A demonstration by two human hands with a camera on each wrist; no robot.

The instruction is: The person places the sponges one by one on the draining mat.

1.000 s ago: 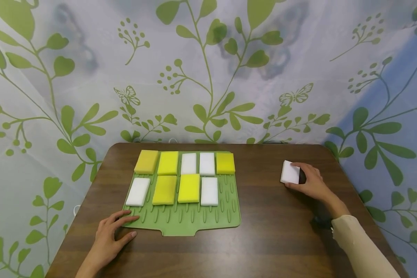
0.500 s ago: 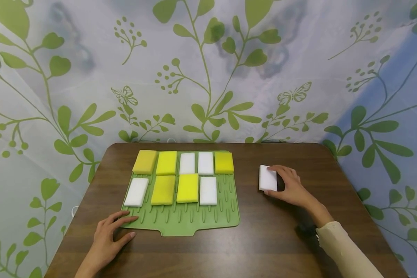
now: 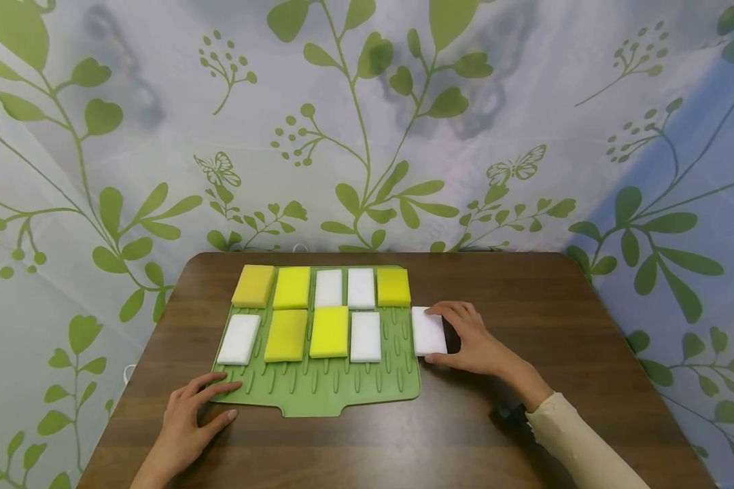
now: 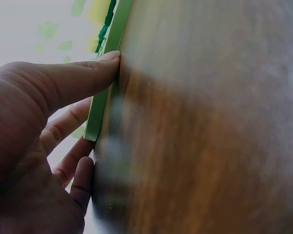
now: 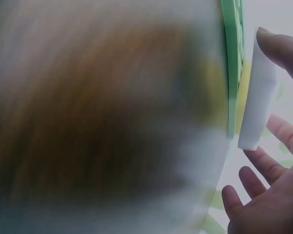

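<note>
My right hand (image 3: 480, 346) pinches a white sponge (image 3: 429, 331) between thumb and fingers, right at the right edge of a green ridged mat (image 3: 312, 406). In the right wrist view, this sponge (image 5: 260, 97) is seen edge-on, raised off the table, with the thumb at one end. My left hand (image 3: 183, 424) lies relaxed at the mat's lower left corner, fingertips on its edge. The left wrist view shows the thumb along the green rim (image 4: 97, 117). White and yellow sponges lie on the mat in two rows, among them a white sponge (image 3: 365, 337) at the front row's right end.
Bare ridges (image 3: 397, 346) show on the mat to the right of the front row. A yellow sponge (image 3: 393, 287) ends the back row. The brown wooden table (image 3: 495, 435) extends around the mat, and a leaf-patterned cloth (image 3: 404, 136) hangs behind it.
My right hand has carried the white sponge leftward across the table, from the far right to the mat's right edge. The left hand and the sponges on the mat have stayed put.
</note>
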